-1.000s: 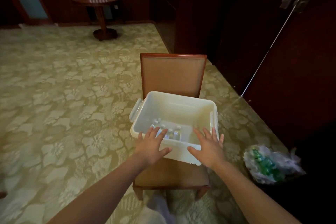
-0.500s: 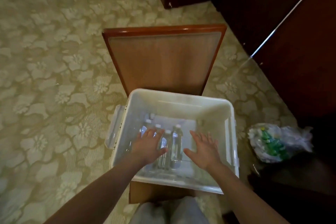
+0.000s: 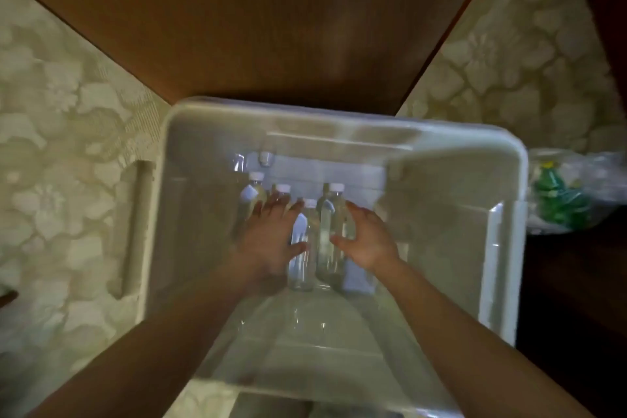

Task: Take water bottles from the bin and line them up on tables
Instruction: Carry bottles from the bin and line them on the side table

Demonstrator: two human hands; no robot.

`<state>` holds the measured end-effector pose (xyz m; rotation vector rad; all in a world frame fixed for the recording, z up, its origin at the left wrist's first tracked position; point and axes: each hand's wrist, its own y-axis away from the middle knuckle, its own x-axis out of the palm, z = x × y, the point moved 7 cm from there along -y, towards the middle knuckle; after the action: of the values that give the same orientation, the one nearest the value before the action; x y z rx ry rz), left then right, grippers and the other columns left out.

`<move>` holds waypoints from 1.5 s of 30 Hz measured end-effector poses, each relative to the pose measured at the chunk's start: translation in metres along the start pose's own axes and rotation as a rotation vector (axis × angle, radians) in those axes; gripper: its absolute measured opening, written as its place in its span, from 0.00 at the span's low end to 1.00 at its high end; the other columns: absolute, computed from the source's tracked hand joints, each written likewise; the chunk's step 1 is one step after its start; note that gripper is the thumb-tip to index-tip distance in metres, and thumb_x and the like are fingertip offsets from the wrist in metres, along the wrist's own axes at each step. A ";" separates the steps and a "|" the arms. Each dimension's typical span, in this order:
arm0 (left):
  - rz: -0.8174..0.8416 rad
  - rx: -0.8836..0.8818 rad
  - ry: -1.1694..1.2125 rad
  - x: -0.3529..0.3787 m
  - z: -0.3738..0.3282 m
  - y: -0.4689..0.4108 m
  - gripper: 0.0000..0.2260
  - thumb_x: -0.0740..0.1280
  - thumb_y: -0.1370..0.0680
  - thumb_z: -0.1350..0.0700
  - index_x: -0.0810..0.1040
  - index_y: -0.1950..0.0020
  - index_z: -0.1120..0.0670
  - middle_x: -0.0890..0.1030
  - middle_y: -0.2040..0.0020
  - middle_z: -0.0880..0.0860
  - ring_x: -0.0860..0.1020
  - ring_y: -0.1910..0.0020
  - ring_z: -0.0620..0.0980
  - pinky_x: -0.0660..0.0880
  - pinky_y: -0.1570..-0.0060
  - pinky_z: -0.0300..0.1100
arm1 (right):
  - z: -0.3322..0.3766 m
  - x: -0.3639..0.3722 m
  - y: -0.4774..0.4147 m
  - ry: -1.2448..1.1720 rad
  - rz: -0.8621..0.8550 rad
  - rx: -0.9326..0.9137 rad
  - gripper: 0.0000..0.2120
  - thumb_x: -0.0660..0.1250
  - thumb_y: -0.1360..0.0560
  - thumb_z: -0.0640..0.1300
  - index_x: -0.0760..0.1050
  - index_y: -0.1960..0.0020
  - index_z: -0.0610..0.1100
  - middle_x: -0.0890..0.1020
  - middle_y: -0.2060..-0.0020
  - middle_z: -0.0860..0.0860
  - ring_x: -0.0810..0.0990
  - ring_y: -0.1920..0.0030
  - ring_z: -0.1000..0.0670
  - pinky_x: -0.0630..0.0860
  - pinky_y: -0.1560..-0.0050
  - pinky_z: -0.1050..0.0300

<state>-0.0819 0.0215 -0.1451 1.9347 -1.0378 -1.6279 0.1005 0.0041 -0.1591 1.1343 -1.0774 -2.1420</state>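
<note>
I read both hands inside the translucent white plastic bin [image 3: 339, 132]; the clear plastic water bottles with white caps [image 3: 300, 268] lie side by side on its floor, left of centre; the left hand [image 3: 271, 241] is open, fingers spread over the leftmost bottles, thumb at the next one; the right hand [image 3: 371, 243] is open, just right of the rightmost bottle [image 3: 327, 248]; contact unclear, frame blurred; bin walls enclose both forearms; brown wooden chair back [image 3: 271, 27] beyond the far wall; beige flowered carpet [image 3: 68, 112] either side; clear plastic bag of green bottles [image 3: 559, 200] just beside the right rim; bottles lie flat, long axes running away from the person, caps toward the chair back.
</note>
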 end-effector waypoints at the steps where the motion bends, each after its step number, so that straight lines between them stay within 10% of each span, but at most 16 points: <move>1: 0.000 0.015 -0.032 0.004 -0.001 -0.007 0.38 0.62 0.23 0.36 0.48 0.20 0.47 0.48 0.19 0.52 0.42 0.21 0.53 0.42 0.23 0.51 | -0.001 0.003 -0.008 -0.056 0.004 0.004 0.38 0.71 0.26 0.56 0.58 0.21 0.53 0.71 0.29 0.45 0.70 0.30 0.42 0.69 0.32 0.50; 10: -0.057 0.100 -0.166 0.016 -0.005 -0.040 0.45 0.69 0.28 0.35 0.53 0.20 0.53 0.57 0.21 0.51 0.39 0.21 0.54 0.32 0.25 0.50 | -0.006 0.019 -0.041 -0.311 -0.063 -0.008 0.36 0.70 0.40 0.63 0.69 0.33 0.56 0.80 0.44 0.50 0.80 0.45 0.46 0.79 0.46 0.47; 24: -0.167 0.116 -0.111 0.024 -0.041 -0.046 0.42 0.73 0.31 0.39 0.61 0.23 0.55 0.66 0.26 0.53 0.48 0.21 0.55 0.41 0.24 0.48 | -0.055 0.009 -0.026 -0.522 -0.224 0.172 0.31 0.79 0.35 0.43 0.73 0.34 0.51 0.82 0.52 0.52 0.82 0.53 0.48 0.76 0.53 0.58; 29: -0.093 -0.027 0.089 0.036 -0.052 -0.039 0.43 0.72 0.27 0.45 0.50 0.20 0.51 0.58 0.22 0.53 0.61 0.24 0.54 0.73 0.40 0.50 | -0.071 0.019 -0.011 -0.529 -0.276 0.278 0.36 0.78 0.35 0.51 0.69 0.30 0.58 0.80 0.42 0.50 0.82 0.46 0.46 0.78 0.45 0.51; 38: -0.178 -0.390 0.506 0.070 -0.038 -0.020 0.34 0.72 0.26 0.46 0.59 0.28 0.55 0.68 0.30 0.55 0.74 0.36 0.58 0.70 0.53 0.47 | -0.080 0.037 -0.012 -0.538 -0.279 0.315 0.36 0.74 0.42 0.60 0.73 0.35 0.53 0.81 0.46 0.51 0.82 0.47 0.47 0.80 0.46 0.49; 45: -0.158 -0.464 0.661 0.084 -0.030 -0.021 0.30 0.72 0.26 0.45 0.63 0.31 0.55 0.72 0.33 0.56 0.77 0.42 0.59 0.68 0.55 0.44 | -0.085 0.043 -0.016 -0.647 -0.255 0.293 0.31 0.79 0.33 0.50 0.73 0.34 0.45 0.80 0.47 0.51 0.80 0.45 0.48 0.74 0.44 0.56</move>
<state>-0.0433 -0.0328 -0.2078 2.0220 -0.2282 -1.0330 0.1479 -0.0525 -0.2215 0.7238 -1.6400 -2.7156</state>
